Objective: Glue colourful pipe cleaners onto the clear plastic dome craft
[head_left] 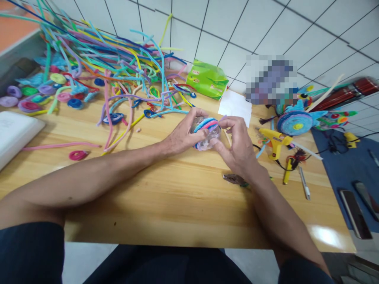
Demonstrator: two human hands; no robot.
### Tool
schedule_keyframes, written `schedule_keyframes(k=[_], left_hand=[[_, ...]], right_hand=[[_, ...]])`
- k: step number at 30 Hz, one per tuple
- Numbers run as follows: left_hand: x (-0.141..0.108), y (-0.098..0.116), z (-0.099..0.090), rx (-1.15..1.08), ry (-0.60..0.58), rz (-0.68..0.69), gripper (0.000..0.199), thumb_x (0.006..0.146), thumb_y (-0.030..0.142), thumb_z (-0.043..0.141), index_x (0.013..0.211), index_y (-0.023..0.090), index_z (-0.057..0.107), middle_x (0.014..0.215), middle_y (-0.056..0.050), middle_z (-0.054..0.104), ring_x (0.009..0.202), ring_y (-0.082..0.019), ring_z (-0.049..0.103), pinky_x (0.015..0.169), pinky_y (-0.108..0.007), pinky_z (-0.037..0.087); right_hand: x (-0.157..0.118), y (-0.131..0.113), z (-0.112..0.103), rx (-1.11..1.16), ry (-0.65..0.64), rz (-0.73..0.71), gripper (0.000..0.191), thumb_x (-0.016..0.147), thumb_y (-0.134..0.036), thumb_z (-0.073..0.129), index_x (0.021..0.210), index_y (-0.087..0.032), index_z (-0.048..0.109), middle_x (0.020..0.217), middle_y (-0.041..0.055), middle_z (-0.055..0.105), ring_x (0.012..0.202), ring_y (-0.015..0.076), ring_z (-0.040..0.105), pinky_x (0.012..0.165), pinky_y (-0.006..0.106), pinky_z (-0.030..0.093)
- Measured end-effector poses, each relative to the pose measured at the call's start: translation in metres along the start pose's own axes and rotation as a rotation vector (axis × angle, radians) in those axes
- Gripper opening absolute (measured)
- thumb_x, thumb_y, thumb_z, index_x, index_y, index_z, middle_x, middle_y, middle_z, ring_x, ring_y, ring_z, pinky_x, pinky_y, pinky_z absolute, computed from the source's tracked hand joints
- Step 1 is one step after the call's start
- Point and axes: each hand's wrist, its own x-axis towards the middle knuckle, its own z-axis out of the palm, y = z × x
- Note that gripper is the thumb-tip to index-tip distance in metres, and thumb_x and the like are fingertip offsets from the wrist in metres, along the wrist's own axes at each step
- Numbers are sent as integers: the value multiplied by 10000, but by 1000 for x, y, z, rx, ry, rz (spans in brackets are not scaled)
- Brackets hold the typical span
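Above the middle of the wooden table, my left hand (185,134) is closed around a clear, rounded plastic piece (206,138). Blue, pink and purple pipe cleaners (209,125) run in bands over its upper side. My right hand (237,144) is at its right side, thumb against the plastic and fingers pinched at the end of a purple pipe cleaner (222,118). The underside of the piece is hidden. Pliers (235,180) lie below my right wrist, partly covered by the forearm.
Loose pipe cleaners (118,59) heap at back left, beside coiled ones (75,103). A green packet (207,79) and white paper (235,106) lie behind my hands. To the right are a yellow glue gun (276,142), a cutter (287,171), a pen (304,183) and a fish-shaped craft (296,123).
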Motion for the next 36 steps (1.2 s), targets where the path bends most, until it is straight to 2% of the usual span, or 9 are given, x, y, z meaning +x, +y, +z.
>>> schedule_keyframes(k=[4, 11, 19, 24, 28, 36], left_hand=[[-1, 0, -2, 12, -39, 49, 594, 995, 545, 723, 1483, 238, 584, 1505, -139, 708, 1403, -329, 693, 1269, -553, 561], [0, -3, -2, 58, -55, 147, 498, 1024, 488, 705, 1464, 266, 639, 1478, -124, 731, 1425, -328, 689, 1282, -560, 562], [0, -2, -3, 139, -93, 208, 513, 1044, 517, 663, 1471, 236, 620, 1465, -145, 723, 1398, -334, 684, 1250, -543, 568], [0, -4, -2, 150, -105, 244, 509, 1047, 549, 658, 1462, 257, 623, 1453, -139, 712, 1397, -339, 671, 1259, -565, 560], [0, -4, -2, 152, -112, 257, 520, 1060, 587, 642, 1468, 265, 619, 1452, -141, 702, 1399, -333, 668, 1264, -564, 563], [1, -4, -2, 131, -123, 236, 509, 1048, 590, 657, 1452, 282, 623, 1462, -142, 703, 1392, -354, 663, 1258, -606, 551]], right_hand=[[3, 4, -3, -8, 22, 49, 207, 1105, -379, 628, 1284, -279, 652, 1317, 129, 736, 1267, 322, 704, 1071, 544, 617], [6, 4, -7, -39, 43, 69, 208, 1087, -387, 659, 1261, -280, 702, 1383, 140, 772, 1276, 341, 717, 1056, 549, 610], [8, 2, -11, -86, 66, 32, 47, 1019, -321, 731, 1025, -279, 710, 1014, 64, 780, 940, 278, 705, 905, 473, 588], [8, -1, -11, -84, 65, 81, 61, 972, -306, 737, 936, -282, 693, 906, 40, 742, 814, 248, 646, 813, 435, 563], [7, -2, -10, -70, 98, 54, 83, 952, -272, 729, 892, -280, 671, 880, 32, 745, 758, 227, 621, 781, 419, 547], [8, -6, -7, -73, 103, 90, 101, 922, -246, 714, 861, -284, 643, 831, 16, 714, 742, 220, 615, 764, 404, 543]])
